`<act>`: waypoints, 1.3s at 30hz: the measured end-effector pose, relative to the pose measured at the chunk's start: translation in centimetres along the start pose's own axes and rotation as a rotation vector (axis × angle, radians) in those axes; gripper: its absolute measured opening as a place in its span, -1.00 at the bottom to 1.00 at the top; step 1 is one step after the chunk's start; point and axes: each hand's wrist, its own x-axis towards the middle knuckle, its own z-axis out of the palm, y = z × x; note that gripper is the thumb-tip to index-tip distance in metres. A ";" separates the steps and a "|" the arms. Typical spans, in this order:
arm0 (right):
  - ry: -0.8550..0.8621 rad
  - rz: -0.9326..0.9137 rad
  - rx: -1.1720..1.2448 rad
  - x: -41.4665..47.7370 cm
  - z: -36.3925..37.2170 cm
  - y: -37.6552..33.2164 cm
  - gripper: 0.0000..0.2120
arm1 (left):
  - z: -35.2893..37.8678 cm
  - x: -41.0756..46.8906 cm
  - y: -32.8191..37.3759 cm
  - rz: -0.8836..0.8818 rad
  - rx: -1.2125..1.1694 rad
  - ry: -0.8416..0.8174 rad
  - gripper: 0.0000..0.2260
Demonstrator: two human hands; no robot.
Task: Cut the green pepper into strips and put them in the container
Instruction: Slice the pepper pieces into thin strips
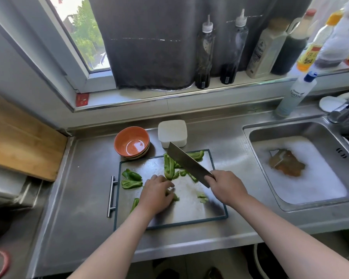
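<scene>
Green pepper pieces lie scattered over a steel cutting board with a dark rim. My right hand grips the handle of a cleaver, whose blade slants up and left over the pepper. My left hand lies on the board with its fingers curled over small pepper strips. Larger pieces sit at the board's left, and one long strip lies at the far edge. A white square container stands just behind the board.
Stacked orange bowls stand to the left of the container. A sink full of foam lies to the right, with a tap and a detergent bottle. Bottles line the windowsill. A wooden board lies at the left.
</scene>
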 end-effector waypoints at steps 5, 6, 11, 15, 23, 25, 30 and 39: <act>-0.037 -0.023 0.009 1.0 1.8 -2.1 -0.70 | -0.8 0.3 -0.8 0.001 -0.057 -0.168 -0.73; -0.043 -0.020 0.012 1.2 2.2 -2.3 -0.69 | -1.0 0.5 -1.2 -0.008 -0.114 -0.197 -0.75; -0.046 0.009 0.033 2.1 3.3 -3.6 -0.68 | -2.4 2.0 -4.1 0.006 -0.191 -0.177 -0.80; -0.010 0.040 0.063 2.8 3.9 -4.8 -0.68 | -3.6 4.2 -6.4 0.001 -0.150 -0.046 -0.79; 0.005 0.048 0.036 3.1 4.0 -6.8 -0.70 | -4.7 3.3 -6.6 0.152 -0.149 0.058 -0.81; 0.002 0.034 0.008 2.8 3.9 -7.2 -0.69 | -4.7 2.1 -5.5 0.266 -0.144 -0.059 -0.80; 0.007 0.029 -0.014 2.5 3.6 -7.5 -0.69 | -3.3 1.1 -4.4 0.373 0.091 -0.345 -0.71; 0.020 0.055 0.016 2.1 3.2 -7.4 -0.75 | -2.7 2.8 -5.0 0.341 0.096 -0.359 -0.77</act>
